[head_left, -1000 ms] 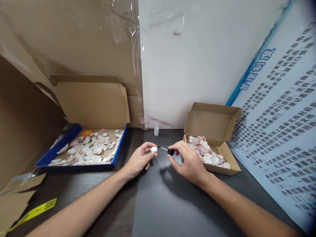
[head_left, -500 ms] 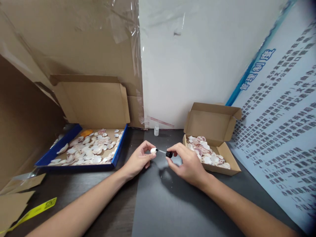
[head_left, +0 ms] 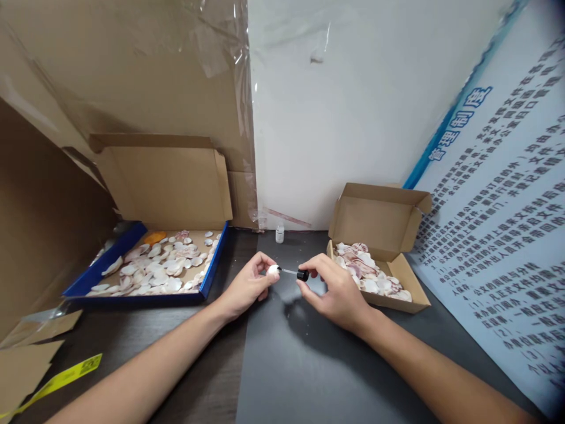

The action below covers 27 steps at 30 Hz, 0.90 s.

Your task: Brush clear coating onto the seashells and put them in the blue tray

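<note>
Between its thumb and fingers, my left hand (head_left: pixel 252 282) pinches a small white seashell (head_left: pixel 273 270). My right hand (head_left: pixel 335 288) is closed on the black cap of a brush applicator (head_left: pixel 302 275). The applicator's thin stem points left, and its dark tip meets or nearly meets the shell's edge. Behind the hands, a small clear glass bottle (head_left: pixel 279 234) with a printed label stands upright near the wall. Both hands are held above the grey mat (head_left: pixel 300 377).
At left, a blue-edged box (head_left: pixel 210 282) with a raised cardboard lid holds many shells. An open brown cardboard box (head_left: pixel 417 306) with more shells stands at right. Cardboard pieces and a yellow strip (head_left: pixel 66 377) lie at the lower left. A printed poster (head_left: pixel 507 206) covers the right side.
The shell has turned slightly in my left fingers. The applicator has shifted a little at the shell's edge. Otherwise both arms keep nearly the same place.
</note>
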Tool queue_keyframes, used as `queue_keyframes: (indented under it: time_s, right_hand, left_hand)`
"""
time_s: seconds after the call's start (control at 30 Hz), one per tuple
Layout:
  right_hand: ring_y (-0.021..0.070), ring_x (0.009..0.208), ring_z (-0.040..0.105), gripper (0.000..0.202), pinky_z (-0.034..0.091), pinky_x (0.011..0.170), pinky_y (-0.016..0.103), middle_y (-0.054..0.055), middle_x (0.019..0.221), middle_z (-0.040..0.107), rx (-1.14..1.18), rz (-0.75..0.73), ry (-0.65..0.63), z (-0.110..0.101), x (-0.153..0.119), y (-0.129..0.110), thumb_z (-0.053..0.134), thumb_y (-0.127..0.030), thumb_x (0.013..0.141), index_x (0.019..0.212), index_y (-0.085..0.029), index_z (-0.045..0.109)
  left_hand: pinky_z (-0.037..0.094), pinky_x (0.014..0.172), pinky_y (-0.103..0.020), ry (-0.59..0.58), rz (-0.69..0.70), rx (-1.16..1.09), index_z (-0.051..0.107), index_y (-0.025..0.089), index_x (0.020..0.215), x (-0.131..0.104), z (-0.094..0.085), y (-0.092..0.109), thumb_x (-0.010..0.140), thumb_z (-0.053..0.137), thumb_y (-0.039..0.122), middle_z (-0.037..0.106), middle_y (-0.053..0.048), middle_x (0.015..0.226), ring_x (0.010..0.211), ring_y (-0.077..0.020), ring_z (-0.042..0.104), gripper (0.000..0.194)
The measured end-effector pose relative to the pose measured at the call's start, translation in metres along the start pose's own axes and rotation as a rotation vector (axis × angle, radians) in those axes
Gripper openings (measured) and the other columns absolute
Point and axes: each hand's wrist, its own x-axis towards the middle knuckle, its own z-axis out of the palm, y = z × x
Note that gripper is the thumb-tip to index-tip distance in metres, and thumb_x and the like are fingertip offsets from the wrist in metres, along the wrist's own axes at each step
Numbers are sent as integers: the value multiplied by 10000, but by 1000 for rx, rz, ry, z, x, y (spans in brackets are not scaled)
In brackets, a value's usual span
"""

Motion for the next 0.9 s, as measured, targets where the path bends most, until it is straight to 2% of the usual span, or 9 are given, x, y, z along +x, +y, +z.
queue_keyframes:
  time_s: [0.17,0.37,0.5,0.6,0.77,0.9]
  right_hand:
    - [196,789,628,133,517,693,320,53,867,648,-18,3,-24,1,-1,2,610,-235,899,1027,-201,619]
    - [189,783,623,137,504,707,314,41,854,635,-51,51,14,-1,1,8,627,-223,887,1020,-196,609]
    - [195,768,612,123,482,694,317,34,828,622,-115,98,65,-5,3,12,621,-233,880,997,-202,602]
    - [199,763,605,121,468,693,321,30,824,615,-158,122,92,-6,4,15,604,-230,879,997,-208,591]
    - [203,770,603,128,462,703,329,33,851,620,-178,145,118,-4,4,18,591,-206,871,997,-214,572]
    - [197,775,601,140,460,714,326,32,866,615,-167,142,116,-10,9,16,588,-197,874,1013,-210,570]
  left_hand:
    - [267,375,-158,-39,1,-26,442,200,843,1,-1,-2,802,703,415,414,85,723,423,-12,299,341]
    - [215,398,-183,14,19,42,421,210,828,1,-2,-3,838,630,380,368,91,674,415,-30,246,269]
    - [324,552,-203,77,165,339,485,191,790,-3,-2,-2,845,585,274,432,51,694,585,-88,389,142]
    - [352,625,-231,58,229,570,551,197,831,-3,0,-4,864,541,229,477,32,705,653,-126,447,47]
    - [369,637,-269,63,277,909,617,262,1061,6,11,-8,904,553,330,583,-6,861,703,-175,559,183]
    - [337,588,-283,77,275,1131,618,242,1038,16,20,-9,906,556,399,604,-53,998,694,-202,600,214]
